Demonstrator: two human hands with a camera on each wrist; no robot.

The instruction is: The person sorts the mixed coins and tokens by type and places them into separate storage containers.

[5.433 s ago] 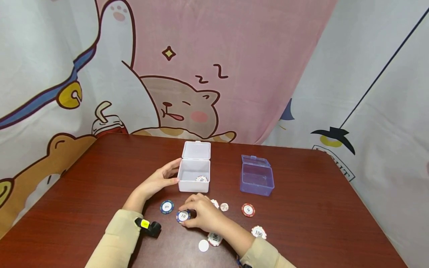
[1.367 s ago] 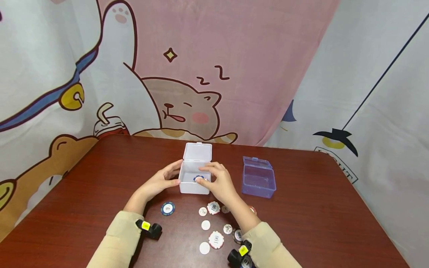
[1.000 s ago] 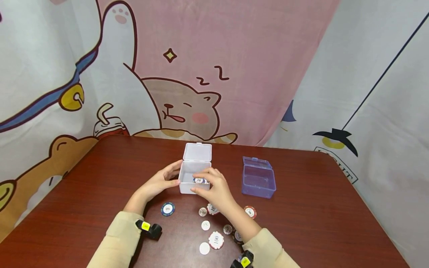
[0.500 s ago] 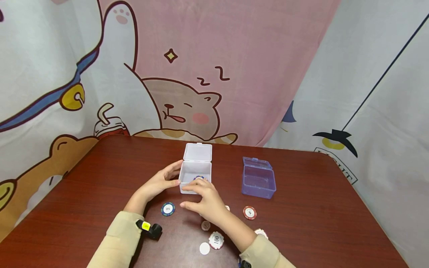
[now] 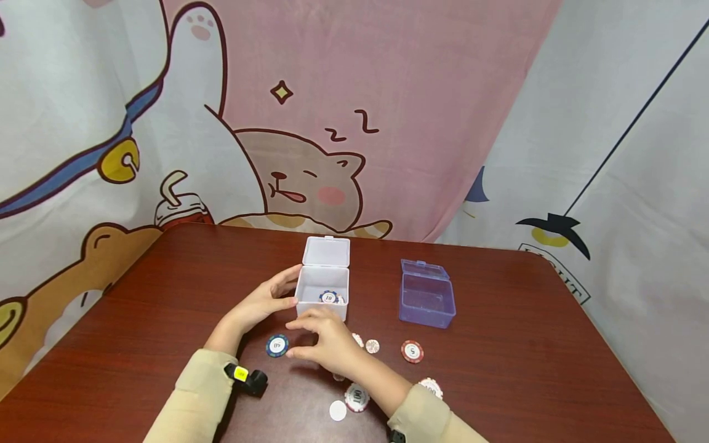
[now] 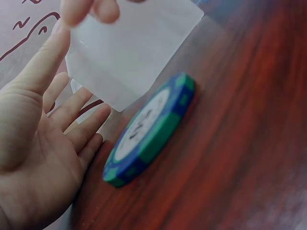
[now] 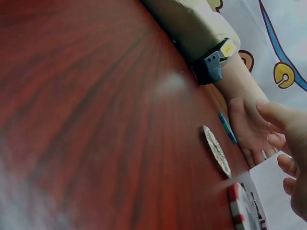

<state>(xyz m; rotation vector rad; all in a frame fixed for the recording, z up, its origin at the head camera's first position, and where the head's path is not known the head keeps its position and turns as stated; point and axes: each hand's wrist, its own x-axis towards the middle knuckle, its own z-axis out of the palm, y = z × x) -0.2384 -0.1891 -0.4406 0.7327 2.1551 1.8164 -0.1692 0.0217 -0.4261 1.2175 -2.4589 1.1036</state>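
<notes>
My left hand (image 5: 260,304) lies along the left side of an opened white box (image 5: 306,309), thumb at its front corner. In the left wrist view the fingers of that left hand (image 6: 53,148) are stretched out beside the box (image 6: 124,48). Inside the box rest a blue poker chip (image 5: 329,297) marked 10 and part of a white one. My right hand (image 5: 329,344) hovers over the table, thumb and forefinger apart, nothing between them. Just left of its fingertips lies a blue-green poker chip (image 5: 277,346) marked 40, flat on the wood.
A translucent purple box (image 5: 426,301), lid up, stands to the right. Around the right forearm are a red chip (image 5: 412,351), white 100 chips (image 5: 357,397), a plain white disc (image 5: 338,410) and small patterned discs (image 5: 372,346). The forearm covers some pieces.
The right hand put the blue 10 chip into the white box, let go, then drew back down and left toward the blue-green chip. The left hand stayed at the box.
</notes>
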